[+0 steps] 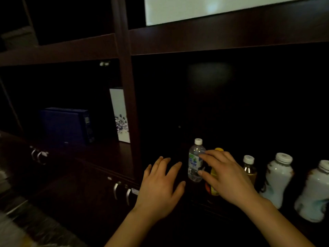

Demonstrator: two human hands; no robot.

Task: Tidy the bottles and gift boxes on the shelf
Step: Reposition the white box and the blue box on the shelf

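Head view shows the right hand open around the clear water bottle standing on the dark shelf, left hand spread empty beside it; grip mid-body, keeping it upright.

Two bare forearms come into the picture from about 6 o'clock, one on each side. No sleeve, cuff, watch or bracelet shows on either, from the lower edge up to the wrists. The left hand and the right hand wear no gloves and no rings that can be made out in the dim light. The fingers are slim, with short, plain nails. The wrists are narrow and unmarked.
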